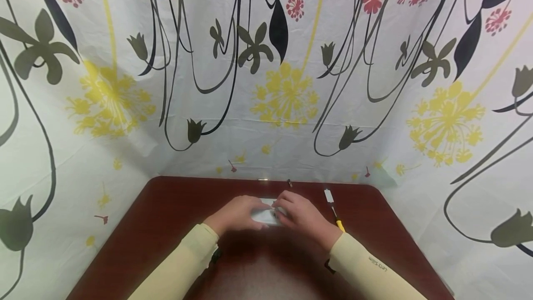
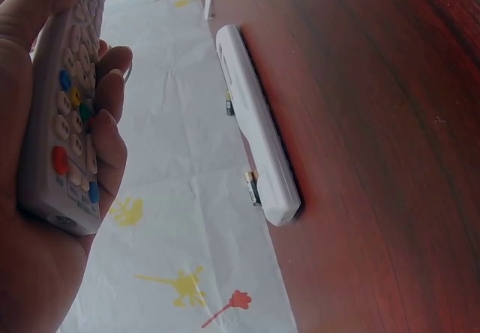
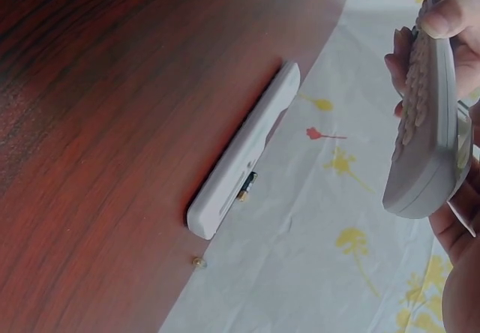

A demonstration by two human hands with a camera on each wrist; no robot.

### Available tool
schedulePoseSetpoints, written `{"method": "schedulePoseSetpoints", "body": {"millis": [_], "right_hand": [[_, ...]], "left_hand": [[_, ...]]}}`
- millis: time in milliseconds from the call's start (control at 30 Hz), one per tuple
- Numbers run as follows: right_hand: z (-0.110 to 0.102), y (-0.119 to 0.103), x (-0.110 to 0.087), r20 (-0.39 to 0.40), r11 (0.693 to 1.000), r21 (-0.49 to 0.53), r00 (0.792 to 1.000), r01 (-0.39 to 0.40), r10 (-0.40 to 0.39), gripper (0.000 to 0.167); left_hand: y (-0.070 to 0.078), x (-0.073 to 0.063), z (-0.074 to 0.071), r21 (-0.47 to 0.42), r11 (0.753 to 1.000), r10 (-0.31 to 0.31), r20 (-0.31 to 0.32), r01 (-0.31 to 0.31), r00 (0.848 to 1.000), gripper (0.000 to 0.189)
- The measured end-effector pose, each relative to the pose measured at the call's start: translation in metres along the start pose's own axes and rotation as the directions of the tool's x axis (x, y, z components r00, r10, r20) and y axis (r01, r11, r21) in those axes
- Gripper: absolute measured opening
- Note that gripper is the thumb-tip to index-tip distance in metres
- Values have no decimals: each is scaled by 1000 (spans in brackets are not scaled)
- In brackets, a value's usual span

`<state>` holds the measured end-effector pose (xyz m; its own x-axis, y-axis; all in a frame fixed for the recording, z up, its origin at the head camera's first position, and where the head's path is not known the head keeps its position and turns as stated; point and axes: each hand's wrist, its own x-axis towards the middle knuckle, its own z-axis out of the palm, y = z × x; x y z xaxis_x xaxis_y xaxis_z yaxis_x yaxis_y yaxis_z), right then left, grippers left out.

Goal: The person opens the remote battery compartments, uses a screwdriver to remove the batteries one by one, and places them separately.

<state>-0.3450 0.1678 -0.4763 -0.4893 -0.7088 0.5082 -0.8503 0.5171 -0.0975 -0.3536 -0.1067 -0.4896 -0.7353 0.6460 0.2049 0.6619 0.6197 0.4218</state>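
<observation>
My left hand [image 2: 45, 265] grips a light-grey remote control [image 2: 64, 134] with white, red, blue, yellow and green buttons, its thumb pressed on the button side. In the head view the left hand [image 1: 239, 213] and right hand [image 1: 301, 214] meet over the remote's pale back [image 1: 262, 217]. At that back my right hand [image 3: 461, 292] curls its fingers around a thin, lifted-looking cover [image 3: 463, 157], partly cut off by the frame edge. Below, a second white remote control [image 2: 259, 127] lies button side down on the table, just behind the held one.
Two small batteries, one [image 1: 290, 183] and another [image 1: 263, 179], lie by the table's [image 1: 179, 203] back edge. On the right, a white rectangular piece [image 1: 329, 196] lies against the shaft of a yellow-handled screwdriver [image 1: 339, 225]. A flowered curtain [image 1: 233, 105] surrounds the table's back and sides.
</observation>
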Motion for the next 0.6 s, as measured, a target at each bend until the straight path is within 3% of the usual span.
{"method": "schedulePoseSetpoints", "body": {"millis": [400, 600], "right_hand": [[0, 7, -5, -83, 998, -62, 997, -12, 6, 21], [-3, 11, -8, -88, 993, -91, 994, -76, 68, 16]], "left_hand": [[0, -1, 1, -18, 999, -36, 19, 36, 999, 56], [2, -2, 0, -12, 999, -46, 24, 46, 999, 62]]}}
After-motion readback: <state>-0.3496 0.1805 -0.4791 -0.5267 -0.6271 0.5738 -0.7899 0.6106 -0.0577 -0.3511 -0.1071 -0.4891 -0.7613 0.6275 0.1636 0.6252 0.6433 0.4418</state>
